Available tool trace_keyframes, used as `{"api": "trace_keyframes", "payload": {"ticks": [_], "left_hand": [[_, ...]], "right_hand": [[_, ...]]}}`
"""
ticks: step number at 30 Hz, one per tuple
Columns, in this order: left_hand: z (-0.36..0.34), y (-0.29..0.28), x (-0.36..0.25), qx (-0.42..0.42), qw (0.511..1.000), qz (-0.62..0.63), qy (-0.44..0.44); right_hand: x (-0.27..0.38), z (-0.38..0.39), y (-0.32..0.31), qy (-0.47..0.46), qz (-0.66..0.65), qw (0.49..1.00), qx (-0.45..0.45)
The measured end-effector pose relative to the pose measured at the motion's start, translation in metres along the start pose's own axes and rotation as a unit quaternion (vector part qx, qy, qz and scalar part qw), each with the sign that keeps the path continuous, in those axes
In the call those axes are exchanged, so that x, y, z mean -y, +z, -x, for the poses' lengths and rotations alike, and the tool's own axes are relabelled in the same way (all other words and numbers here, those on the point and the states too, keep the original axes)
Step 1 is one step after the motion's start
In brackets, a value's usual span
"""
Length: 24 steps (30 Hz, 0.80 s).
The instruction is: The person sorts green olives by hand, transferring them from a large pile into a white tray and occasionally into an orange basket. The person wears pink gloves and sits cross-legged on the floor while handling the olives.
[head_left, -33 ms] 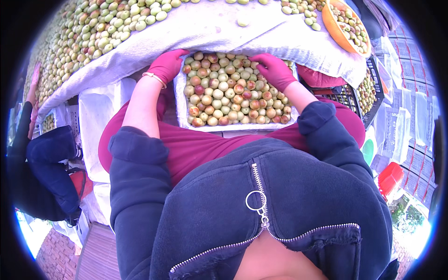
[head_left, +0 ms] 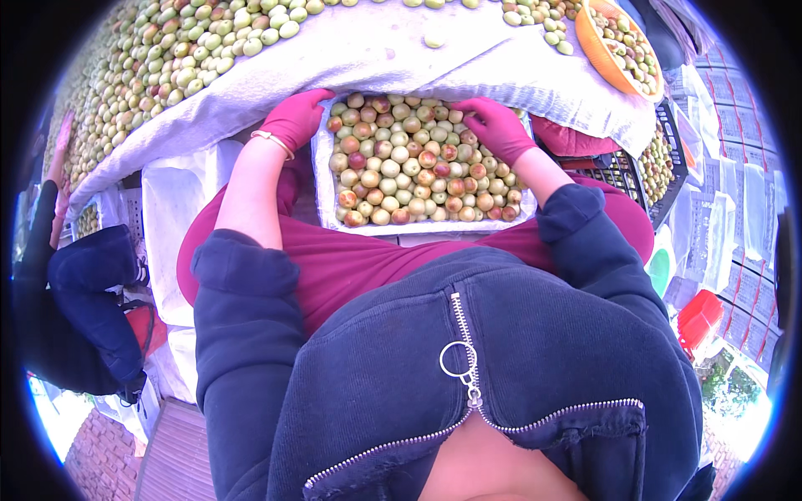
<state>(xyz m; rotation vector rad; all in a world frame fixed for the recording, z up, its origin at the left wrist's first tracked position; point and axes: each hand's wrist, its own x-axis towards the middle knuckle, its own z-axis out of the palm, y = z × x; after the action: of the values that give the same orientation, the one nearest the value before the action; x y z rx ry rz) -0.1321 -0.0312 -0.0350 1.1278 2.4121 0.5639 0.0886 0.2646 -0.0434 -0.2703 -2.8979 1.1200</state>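
Between my knees lies a shallow white-lined tray full of jujubes, pale green to yellow with reddish brown patches. My left hand, in a pink glove, rests at the tray's far left corner, fingers stretched toward the edge of the white cloth. No fruit shows in it. Over the far right part of the tray is my right hand, also pink-gloved. Its fingers reach left above the fruit, with thumb and forefinger apart; I see nothing held. The undersides of both hands are hidden.
A white cloth hangs along the table front, with a heap of greener jujubes behind it. An orange basket and a black crate of fruit stand at right. White trays and another person are at left.
My right hand has shifted slightly to the right and toward me. My left hand has moved a little to the left. The fruit in the tray looks the same.
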Motion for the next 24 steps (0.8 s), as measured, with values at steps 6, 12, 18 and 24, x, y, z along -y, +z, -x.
{"api": "trace_keyframes", "payload": {"ticks": [6,12,18,24], "left_hand": [[0.034,-0.037,-0.014,0.064,0.998,-0.005,0.024],[0.064,-0.057,-0.033,0.035,0.998,-0.001,0.05],[0.054,-0.045,-0.014,0.042,0.999,0.027,0.023],[0.034,-0.023,0.012,0.063,0.998,-0.012,-0.004]], "right_hand": [[-0.002,0.019,-0.016,0.061,-0.037,0.997,0.007],[0.021,-0.015,0.028,-0.085,0.147,0.983,0.065],[0.02,-0.039,0.058,-0.112,0.262,0.956,0.067],[0.024,-0.046,0.053,-0.082,0.253,0.961,0.074]]}}
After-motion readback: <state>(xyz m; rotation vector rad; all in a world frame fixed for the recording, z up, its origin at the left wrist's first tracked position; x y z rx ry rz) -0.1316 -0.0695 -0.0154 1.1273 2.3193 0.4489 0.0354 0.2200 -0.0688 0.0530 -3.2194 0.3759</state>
